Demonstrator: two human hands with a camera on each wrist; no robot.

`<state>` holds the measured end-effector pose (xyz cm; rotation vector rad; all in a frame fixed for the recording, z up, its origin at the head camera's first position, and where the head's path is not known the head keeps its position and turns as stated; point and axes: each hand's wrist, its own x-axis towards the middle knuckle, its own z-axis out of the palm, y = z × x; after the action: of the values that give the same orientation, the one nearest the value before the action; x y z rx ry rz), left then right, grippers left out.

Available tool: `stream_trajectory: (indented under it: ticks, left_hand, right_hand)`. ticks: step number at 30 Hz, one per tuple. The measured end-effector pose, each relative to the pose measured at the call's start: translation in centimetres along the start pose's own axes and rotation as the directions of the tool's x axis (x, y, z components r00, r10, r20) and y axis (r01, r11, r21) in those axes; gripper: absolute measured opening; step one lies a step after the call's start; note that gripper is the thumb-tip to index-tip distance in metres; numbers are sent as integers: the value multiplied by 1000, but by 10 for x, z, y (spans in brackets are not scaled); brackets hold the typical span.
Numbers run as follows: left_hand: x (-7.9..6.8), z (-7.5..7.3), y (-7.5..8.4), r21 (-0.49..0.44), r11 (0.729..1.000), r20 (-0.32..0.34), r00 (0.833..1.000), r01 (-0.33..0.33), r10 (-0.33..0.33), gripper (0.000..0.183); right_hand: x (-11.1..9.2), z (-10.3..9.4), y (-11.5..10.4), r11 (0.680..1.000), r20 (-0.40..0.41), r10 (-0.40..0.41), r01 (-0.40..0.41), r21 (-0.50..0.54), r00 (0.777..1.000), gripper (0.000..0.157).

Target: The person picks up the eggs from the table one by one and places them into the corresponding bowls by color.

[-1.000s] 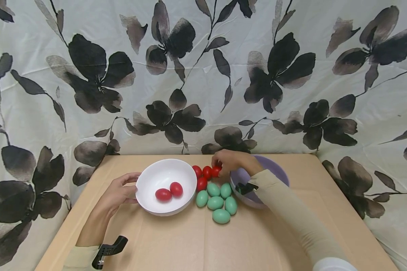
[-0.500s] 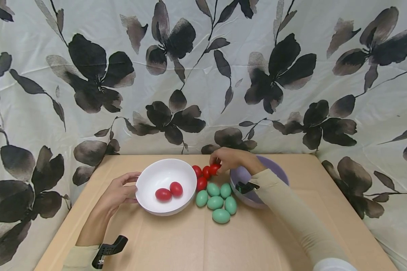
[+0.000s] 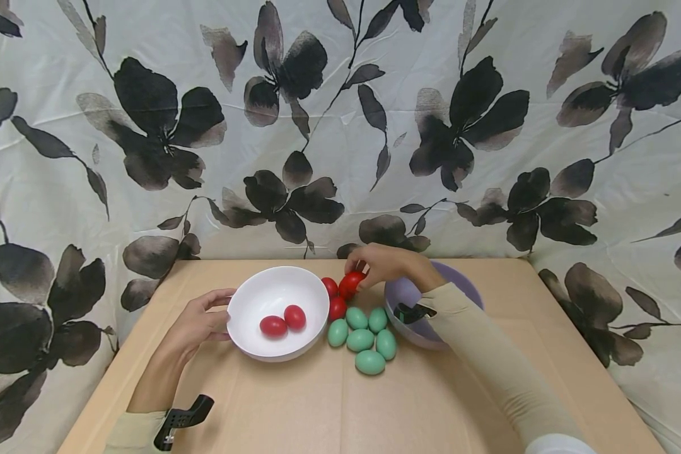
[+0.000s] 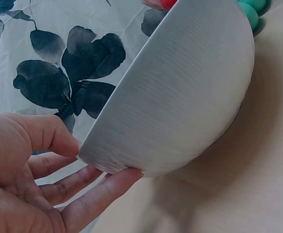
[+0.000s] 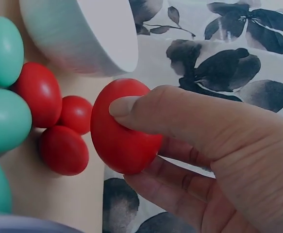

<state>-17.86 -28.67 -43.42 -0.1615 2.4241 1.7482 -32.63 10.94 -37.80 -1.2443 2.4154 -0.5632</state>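
Observation:
My right hand (image 3: 383, 261) pinches a red egg (image 5: 124, 126) between thumb and fingers; in the right wrist view it is raised beside three other red eggs (image 5: 63, 150) on the table. At the left, my left hand (image 3: 201, 321) holds the white bowl (image 3: 244, 340) by its near side, one fingertip at the rim and other fingers against the outer wall in the left wrist view. Two red eggs (image 3: 273, 326) lie inside this bowl. Several green eggs (image 3: 369, 362) are grouped on the table between the white bowl and the purple bowl (image 3: 465, 287).
The purple bowl stands under my right forearm, which partly hides its inside. A wooden table (image 3: 295, 403) carries everything. Behind its far edge hangs a white cloth (image 3: 340, 145) with dark flowers. Each wrist wears a black mount (image 3: 184, 419).
My right hand has lifted the red egg from the far end of the red group and shifted it slightly left and up. The left hand and white bowl have stayed in place.

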Motion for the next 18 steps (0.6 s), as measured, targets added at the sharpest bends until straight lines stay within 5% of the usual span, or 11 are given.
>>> stream_trajectory:
  ticks: [18]
  left_hand:
    - [0,1,-2,-6,1000,11,1000,9,-8,56]
  right_hand:
    - [6,-5,-22,997,-7,-56,56,58,998,30]
